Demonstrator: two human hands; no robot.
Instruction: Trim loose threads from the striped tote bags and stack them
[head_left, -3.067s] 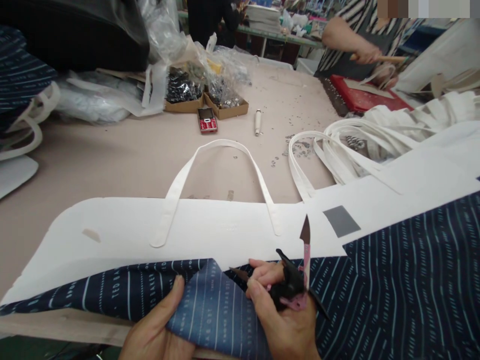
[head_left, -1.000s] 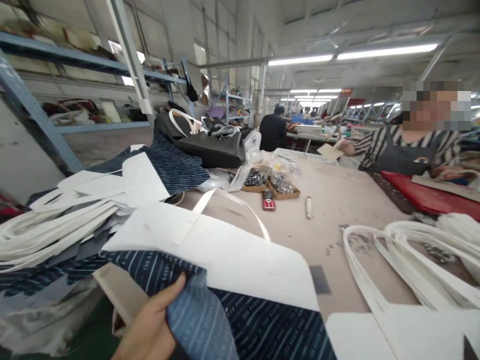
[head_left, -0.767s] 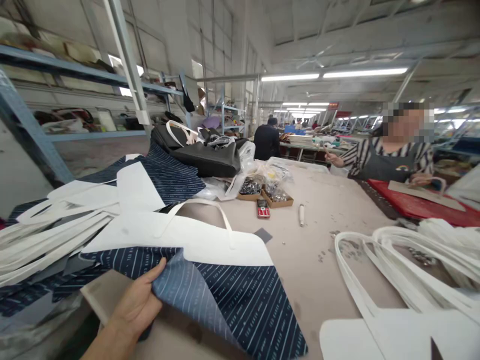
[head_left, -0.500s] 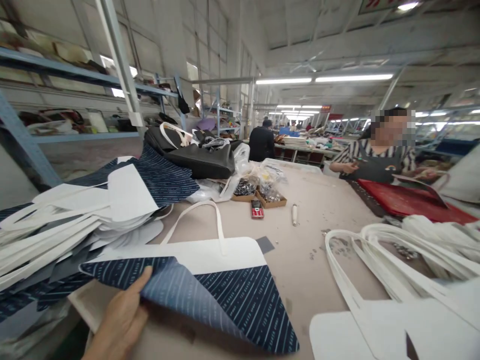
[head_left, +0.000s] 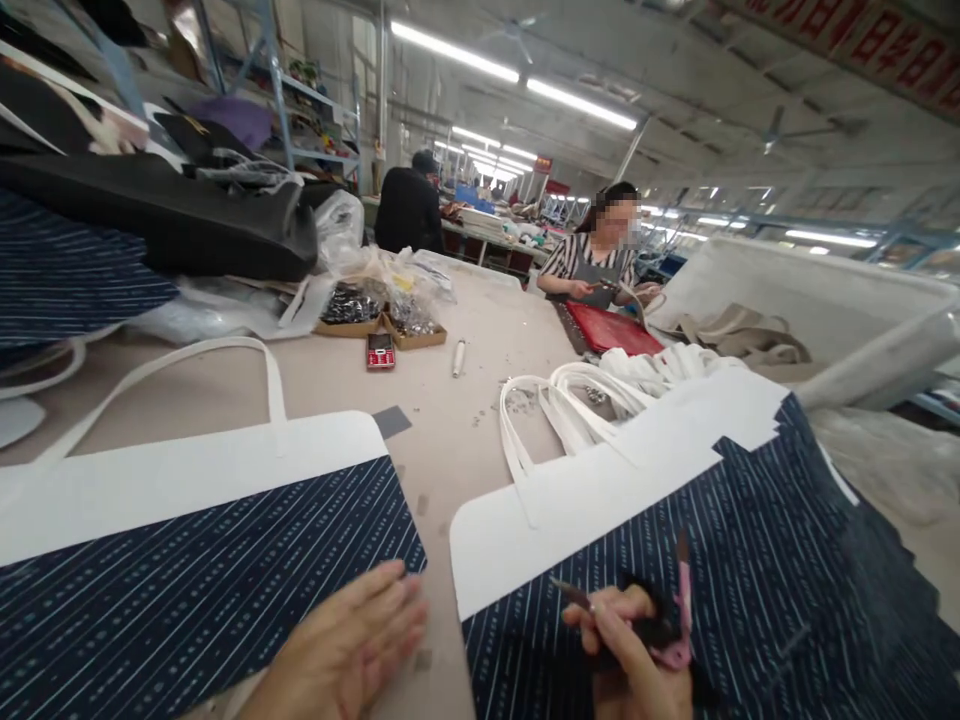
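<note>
My left hand (head_left: 352,635) is stretched flat with its fingers together, at the lower right edge of a bag panel (head_left: 202,570) of dark blue striped cloth. I cannot tell whether it presses on the cloth. That panel has a white top band and a white strap handle (head_left: 274,385), and it lies flat on the table. Over the right-hand stack of similar panels (head_left: 750,530), my right hand (head_left: 630,640) is closed on scissors (head_left: 681,610) with pink on the handle and a dark pointed blade. The fingers partly hide the scissors.
White straps (head_left: 570,400) lie behind the right stack. Farther back are a red phone (head_left: 380,351), a white-handled tool (head_left: 458,358) and boxes of small metal parts (head_left: 412,320). Black bag pieces (head_left: 165,215) are heaped at left. A co-worker (head_left: 600,250) stands across the table beside red material (head_left: 615,330).
The view has turned right. My left hand has let go of the folded-up panel corner and moved rightward; the panel now lies flat. My right hand with the scissors has come into view.
</note>
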